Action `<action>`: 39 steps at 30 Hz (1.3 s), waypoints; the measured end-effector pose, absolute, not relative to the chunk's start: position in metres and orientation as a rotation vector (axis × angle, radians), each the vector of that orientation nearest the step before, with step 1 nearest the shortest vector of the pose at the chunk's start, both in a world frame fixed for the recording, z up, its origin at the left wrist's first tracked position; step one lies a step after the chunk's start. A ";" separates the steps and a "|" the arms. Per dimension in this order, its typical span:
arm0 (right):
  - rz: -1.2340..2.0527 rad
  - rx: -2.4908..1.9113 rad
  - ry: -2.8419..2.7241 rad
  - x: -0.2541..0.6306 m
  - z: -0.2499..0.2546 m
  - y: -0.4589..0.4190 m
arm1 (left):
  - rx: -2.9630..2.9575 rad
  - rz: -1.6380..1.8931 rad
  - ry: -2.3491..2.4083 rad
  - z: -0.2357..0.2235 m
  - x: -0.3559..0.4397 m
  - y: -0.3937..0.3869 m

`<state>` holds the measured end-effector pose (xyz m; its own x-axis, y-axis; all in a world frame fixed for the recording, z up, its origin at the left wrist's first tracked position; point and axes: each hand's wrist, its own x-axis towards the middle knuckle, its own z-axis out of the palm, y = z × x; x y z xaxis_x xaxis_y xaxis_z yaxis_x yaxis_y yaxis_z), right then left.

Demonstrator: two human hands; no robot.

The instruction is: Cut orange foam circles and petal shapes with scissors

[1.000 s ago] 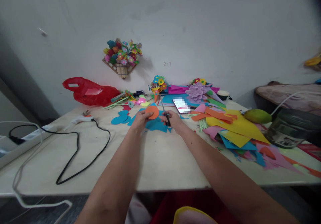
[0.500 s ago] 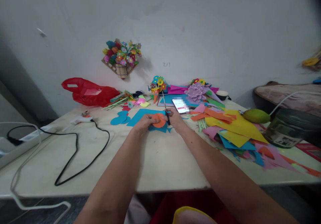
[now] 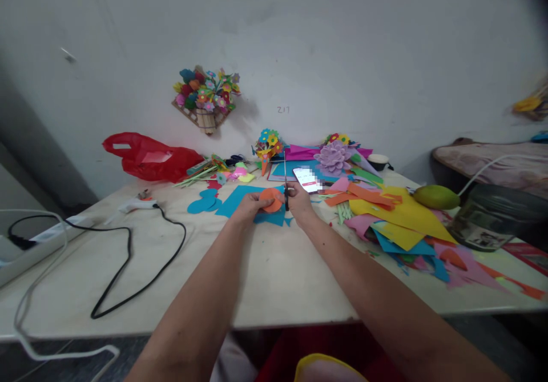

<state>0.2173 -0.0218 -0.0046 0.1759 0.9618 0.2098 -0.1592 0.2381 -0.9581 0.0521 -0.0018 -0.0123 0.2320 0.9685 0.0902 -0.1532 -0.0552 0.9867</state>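
My left hand (image 3: 249, 208) is closed, pinching an orange paper circle (image 3: 271, 198) between thumb and fingers. My right hand (image 3: 298, 200) grips a pair of scissors (image 3: 286, 192) by the handles, with the blades pointing up and away from me, close to the circle's right edge. Under the circle lies a blue sheet (image 3: 234, 200), partly covered by my left hand. A small blue scrap (image 3: 288, 222) rests just below the scissors. Several blue paper circles (image 3: 204, 203) lie overlapping on the table to the left.
Coloured paper offcuts (image 3: 398, 216) are heaped on the right beside a mango (image 3: 435, 197) and a dark jar (image 3: 496, 216). A phone (image 3: 306, 180) lies behind my right hand. Left are a red plastic bag (image 3: 152, 158), a white glue gun (image 3: 137, 204) and its black cord (image 3: 128, 256).
The scissors have swung from leaning left to nearly upright and moved slightly right. The orange circle has turned a little in my left hand.
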 end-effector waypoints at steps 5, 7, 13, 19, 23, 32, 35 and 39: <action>1.043 -1.010 -1.007 0.216 0.000 -0.025 | 1.283 1.170 0.861 -0.017 0.048 0.005; 1.070 -1.042 -1.002 0.216 0.004 -0.028 | 1.260 1.219 0.860 -0.018 0.044 0.008; 1.127 -1.153 -1.119 0.219 0.011 -0.034 | 1.100 1.434 0.879 -0.014 0.035 0.013; 1.235 -1.151 -1.319 0.223 0.009 -0.036 | 1.009 1.508 0.874 -0.012 0.033 0.015; 1.273 -1.155 -1.411 0.223 0.012 -0.041 | 0.974 1.542 0.853 -0.012 0.035 0.016; 1.281 -1.191 -1.465 0.221 0.016 -0.046 | 0.950 1.528 0.866 -0.011 0.035 0.015; 1.281 -1.209 -1.460 0.221 0.017 -0.047 | 0.950 1.535 0.862 -0.010 0.037 0.014; 1.290 -1.223 -1.433 0.220 0.019 -0.049 | 0.969 1.520 0.832 -0.009 0.038 0.012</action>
<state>0.2195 -0.0490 0.0194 -0.1796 0.9834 -0.0260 0.1288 -0.0027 -0.9917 0.0383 0.0117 -0.0088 -0.0689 0.9876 0.1408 -0.4139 -0.1567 0.8967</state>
